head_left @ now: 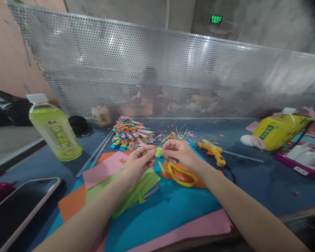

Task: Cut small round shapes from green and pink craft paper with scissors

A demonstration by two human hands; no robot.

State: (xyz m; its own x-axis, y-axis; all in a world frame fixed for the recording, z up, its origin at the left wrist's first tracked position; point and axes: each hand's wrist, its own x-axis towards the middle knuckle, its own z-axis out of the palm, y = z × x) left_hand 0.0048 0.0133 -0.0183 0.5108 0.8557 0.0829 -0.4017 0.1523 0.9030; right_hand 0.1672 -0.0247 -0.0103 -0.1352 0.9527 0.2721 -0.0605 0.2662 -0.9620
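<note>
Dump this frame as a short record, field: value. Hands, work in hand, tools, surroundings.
left_hand: left hand pinching the small light-green paper piece
right_hand: right hand fingers at the same piece's right edge
below_hands: overlapping coloured sheets, including blue paper and pink paper
tools: yellow loop handle, probably scissors, blades not visible; yellow glue gun, lying right of the hands
beyond_left_hand: cone of layered multicoloured paper strips
far_left: capped green drink bottle; smartphone, screen dark
</note>
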